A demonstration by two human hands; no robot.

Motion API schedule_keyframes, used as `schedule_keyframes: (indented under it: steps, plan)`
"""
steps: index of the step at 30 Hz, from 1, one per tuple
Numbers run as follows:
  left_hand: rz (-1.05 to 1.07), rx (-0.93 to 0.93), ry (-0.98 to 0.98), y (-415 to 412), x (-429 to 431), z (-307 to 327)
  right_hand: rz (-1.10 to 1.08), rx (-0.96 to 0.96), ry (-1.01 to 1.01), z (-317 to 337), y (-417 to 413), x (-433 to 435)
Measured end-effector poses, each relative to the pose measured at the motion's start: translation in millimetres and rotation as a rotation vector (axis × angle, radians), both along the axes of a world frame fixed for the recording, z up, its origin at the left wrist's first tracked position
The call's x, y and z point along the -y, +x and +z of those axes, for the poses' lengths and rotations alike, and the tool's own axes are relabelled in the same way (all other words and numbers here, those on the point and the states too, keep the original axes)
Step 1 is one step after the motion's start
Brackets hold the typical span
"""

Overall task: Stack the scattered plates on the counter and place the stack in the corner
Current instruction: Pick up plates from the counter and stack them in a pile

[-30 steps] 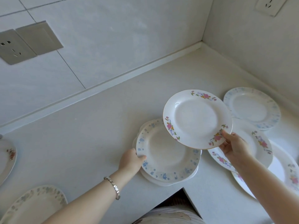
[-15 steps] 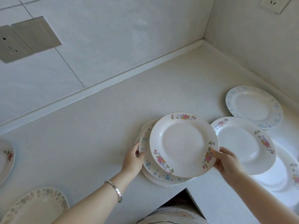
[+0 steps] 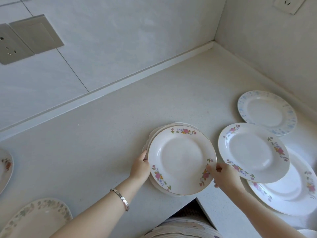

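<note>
beside a pink-flowered plate (image 3: 252,152), left hand (image 3: 140,167) grips the stack (image 3: 155,135), right hand (image 3: 224,177) pinches its top plate (image 3: 181,160).

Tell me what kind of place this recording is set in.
Probably a home kitchen: a pale counter meeting tiled walls at a corner, wall sockets above it, and floral dinner plates scattered on it.

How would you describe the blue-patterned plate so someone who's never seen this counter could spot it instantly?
Start at the counter corner, where the two walls meet. Follow the right-hand wall toward the camera to the first plate, the blue-patterned plate. Its rim is dotted pale blue, while the neighbouring plate shows pink flowers.
</note>
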State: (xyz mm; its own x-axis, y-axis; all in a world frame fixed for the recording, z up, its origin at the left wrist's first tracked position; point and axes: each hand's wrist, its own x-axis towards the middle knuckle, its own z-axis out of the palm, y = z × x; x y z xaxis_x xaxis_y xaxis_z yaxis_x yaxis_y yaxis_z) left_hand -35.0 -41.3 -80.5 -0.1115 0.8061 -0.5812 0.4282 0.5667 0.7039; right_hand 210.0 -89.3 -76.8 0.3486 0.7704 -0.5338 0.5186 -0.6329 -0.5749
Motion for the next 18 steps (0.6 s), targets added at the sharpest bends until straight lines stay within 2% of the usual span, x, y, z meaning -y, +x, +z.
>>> schedule_keyframes:
  steps: [6,9,15,18]
  plan:
    - [-0.050,-0.033,0.047,1.6,0.5,-0.8,0.224,0.314,-0.059,2.0,-2.3,-6.0]
    - [-0.063,-0.056,0.048,2.1,1.0,-3.0,0.260,0.385,-0.059,-1.2,0.4,-8.0]
    - [-0.099,-0.129,0.072,4.3,2.1,-7.0,0.025,0.096,0.100,-15.2,-6.8,-2.9]
    - [-0.140,-0.218,0.076,5.7,4.7,-16.0,-0.023,-0.003,0.141,-15.8,-10.7,-4.5]
